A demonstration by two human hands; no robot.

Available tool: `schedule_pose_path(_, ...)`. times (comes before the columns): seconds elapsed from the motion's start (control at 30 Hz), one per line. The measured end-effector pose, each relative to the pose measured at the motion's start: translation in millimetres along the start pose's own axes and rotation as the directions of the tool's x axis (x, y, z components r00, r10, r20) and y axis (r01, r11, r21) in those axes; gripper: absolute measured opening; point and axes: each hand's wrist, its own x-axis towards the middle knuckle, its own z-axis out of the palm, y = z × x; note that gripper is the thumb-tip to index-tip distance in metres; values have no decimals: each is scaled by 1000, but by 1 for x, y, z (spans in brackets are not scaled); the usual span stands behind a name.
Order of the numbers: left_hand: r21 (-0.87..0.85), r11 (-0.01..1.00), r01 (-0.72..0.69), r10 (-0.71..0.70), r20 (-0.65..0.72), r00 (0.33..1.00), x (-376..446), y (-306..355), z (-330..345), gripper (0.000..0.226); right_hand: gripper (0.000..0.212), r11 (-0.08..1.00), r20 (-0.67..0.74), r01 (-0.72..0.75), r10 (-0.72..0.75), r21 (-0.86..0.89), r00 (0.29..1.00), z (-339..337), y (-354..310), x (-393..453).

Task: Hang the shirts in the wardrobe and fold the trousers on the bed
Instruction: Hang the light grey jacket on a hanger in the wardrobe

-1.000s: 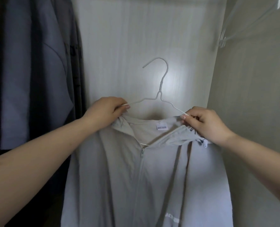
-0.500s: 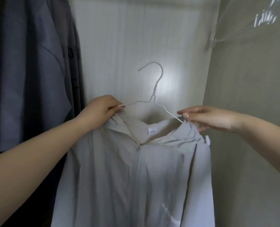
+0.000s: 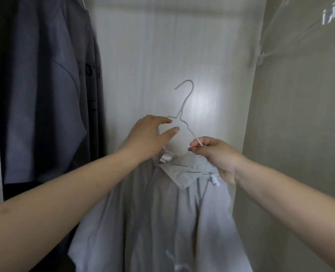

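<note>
Left hand (image 3: 149, 137) had let go of the hanger (image 3: 183, 107), fingers straight; right hand (image 3: 215, 154) pinched its right arm, shirt (image 3: 158, 213) drooping in the wardrobe (image 3: 155, 55), right of dark clothes (image 3: 45, 75)

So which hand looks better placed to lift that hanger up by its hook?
Probably the left. The left hand is open, its fingers right beside the neck of the white hanger, just below the hook. The right hand is pinching the hanger's arm, carrying the pale shirt.

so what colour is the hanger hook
White, on the wire hanger, seen in the head view against the pale wardrobe back.
</note>
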Motion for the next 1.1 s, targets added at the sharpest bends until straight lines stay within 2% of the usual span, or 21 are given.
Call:
schedule_pose_path(0.03,-145,980,134,-115,129,985,-3,12,2,58,24,999,4,21,-21,50,1000,15,-3,-3)
schedule_pose_path(0.07,-328,902,281,-190,283,940,-7,23,3,54,20,997,24,60,-62,58,998,33,-4,-5)
schedule_pose_path(0.13,-542,684,487,-241,463,853,-12,36,0,26,15,991,81,125,-128,37,988,66,-6,-10)
schedule_pose_path(0.2,-573,607,550,-304,473,827,-14,36,-11,13,28,990,196,85,-107,114,975,78,-8,-13)
schedule_pose_path(0.27,-575,583,574,-331,477,814,-15,28,-28,18,18,961,362,-1,-103,275,927,69,-12,-14)
schedule_pose_path(0.33,-561,587,584,-363,462,809,-14,18,-46,23,22,934,415,-68,-91,352,905,50,-5,-10)
schedule_pose_path(0.37,-559,589,583,-376,449,811,-13,14,-54,23,20,960,369,-32,-77,279,926,42,4,-7)
schedule_pose_path(0.43,-544,619,566,-384,418,823,-12,6,-65,25,17,994,253,104,-95,-20,963,34,28,-3)
schedule_pose_path(0.5,-498,665,557,-398,395,828,-9,2,-73,26,18,930,322,250,-157,-271,934,36,51,-4)
schedule_pose_path(0.57,-448,706,548,-402,384,832,-5,-3,-79,25,22,804,514,415,-162,-426,842,44,65,-10)
schedule_pose_path(0.67,-400,749,529,-405,356,842,1,-5,-86,26,35,475,741,682,-90,-556,666,65,72,-24)
schedule_pose_path(0.7,-390,757,524,-407,346,845,2,-5,-87,26,40,404,761,709,-45,-579,647,71,73,-27)
schedule_pose_path(0.8,-310,796,519,-422,330,845,-3,-8,-86,28,41,332,738,678,93,-656,668,74,71,-29)
schedule_pose_path(0.83,-261,821,508,-424,317,848,-5,-11,-85,30,31,360,728,659,90,-660,679,70,67,-25)
schedule_pose_path(0.9,-153,873,464,-413,277,868,-8,-16,-84,32,27,569,614,515,-23,-641,789,53,55,-13)
schedule_pose_path(0.93,-116,888,445,-403,266,875,-9,-19,-84,32,29,754,478,380,-99,-537,873,42,46,-9)
schedule_pose_path(0.97,-91,897,432,-396,266,879,-9,-21,-84,32,27,924,326,247,-147,-293,934,29,36,-6)
schedule_pose_path(1.0,-73,903,424,-391,271,880,-8,-24,-83,32,28,986,186,165,-162,3,969,16,27,-3)
schedule_pose_path(1.03,-62,904,422,-392,274,879,-8,-26,-81,31,31,961,116,122,-154,248,981,2,20,0)
schedule_pose_path(1.07,-66,900,431,-398,276,875,-7,-26,-78,31,32,925,96,86,-131,371,987,-8,14,1)
schedule_pose_path(1.1,-82,890,448,-411,277,868,-6,-26,-76,30,30,928,100,62,-106,366,989,-15,13,3)
